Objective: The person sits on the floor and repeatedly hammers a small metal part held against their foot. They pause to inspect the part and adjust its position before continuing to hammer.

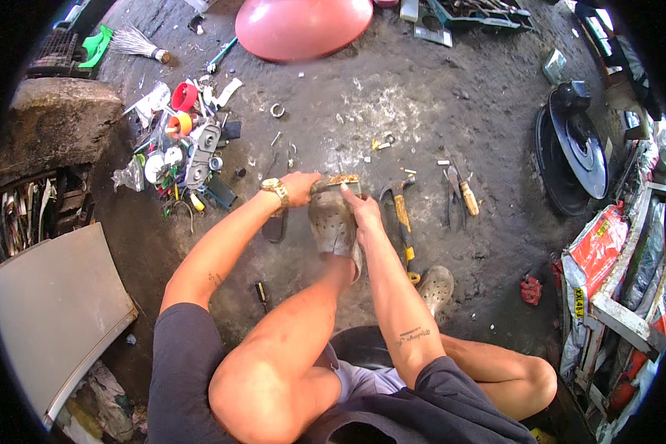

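Note:
My left hand (301, 188), with a gold watch on its wrist, is closed at the left end of a short rusty, yellowish bar-like piece (343, 179). My right hand (365, 212) pinches the right end, thumb on top. The piece lies across the toe of my worn grey clog (333, 222); its exact kind is unclear. Right of my right hand lies a hammer (402, 222) with a yellow and black handle. Beyond it are pliers (453, 196) and a tool with a wooden handle (470, 200). A dark flat strip (275, 226) lies below my left wrist.
A heap of plastic scrap (189, 148) lies on the left. A pink basin (303, 28) is at the far side, near a whisk broom (139, 44). A grey panel (59, 303) leans at lower left. Black round parts (570, 152) and filled sacks (598, 248) stand right.

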Demonstrator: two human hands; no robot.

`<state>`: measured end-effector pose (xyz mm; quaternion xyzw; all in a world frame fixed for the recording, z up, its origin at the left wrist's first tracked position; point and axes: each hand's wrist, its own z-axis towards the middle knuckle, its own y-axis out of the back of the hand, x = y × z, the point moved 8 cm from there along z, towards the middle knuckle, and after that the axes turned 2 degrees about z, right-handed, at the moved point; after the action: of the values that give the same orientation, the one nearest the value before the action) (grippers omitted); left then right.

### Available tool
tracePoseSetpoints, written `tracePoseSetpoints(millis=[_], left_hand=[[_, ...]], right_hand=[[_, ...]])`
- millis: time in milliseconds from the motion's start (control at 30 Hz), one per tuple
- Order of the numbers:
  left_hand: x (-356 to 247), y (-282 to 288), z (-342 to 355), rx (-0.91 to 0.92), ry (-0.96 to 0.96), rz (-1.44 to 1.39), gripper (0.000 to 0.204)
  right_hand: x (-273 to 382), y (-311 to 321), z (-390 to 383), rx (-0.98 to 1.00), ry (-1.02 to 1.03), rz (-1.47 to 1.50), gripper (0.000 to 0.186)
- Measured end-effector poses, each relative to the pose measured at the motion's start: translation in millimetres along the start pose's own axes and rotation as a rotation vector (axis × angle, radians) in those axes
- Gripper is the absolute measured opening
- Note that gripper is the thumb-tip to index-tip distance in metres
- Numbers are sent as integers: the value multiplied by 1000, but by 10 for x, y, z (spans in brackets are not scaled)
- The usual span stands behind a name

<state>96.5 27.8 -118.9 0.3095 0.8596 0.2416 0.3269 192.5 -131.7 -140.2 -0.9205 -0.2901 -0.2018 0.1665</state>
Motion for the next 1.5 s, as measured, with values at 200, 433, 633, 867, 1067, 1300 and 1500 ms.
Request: tracePoseSetpoints(millis=[200,433,633,867,1067,1300,1500], left_hand=[[-12,81,50,47,-10,84,48],[-34,139,14,27,-15,187,51],[-31,64,-69,-81,84,72,41],[-383,477,-217,-12,208,230,34],[-247,614,-465,-115,144,60,37],[-125,461,-430,-5,195,111,46],[-12,357,-419,-82,177,68,47]], right_hand=[[45,14,79,78,-47,-95,105],[117,2,-33,100,-53,-298,121],[159,68,33,102,-12,-350,104],[211,28,-36,145,-63,-345,115],[223,-2,-116,213,-127,-227,124],[258,-4,-145,225,-106,-213,124],[266,-14,-145,223,-112,-221,123]])
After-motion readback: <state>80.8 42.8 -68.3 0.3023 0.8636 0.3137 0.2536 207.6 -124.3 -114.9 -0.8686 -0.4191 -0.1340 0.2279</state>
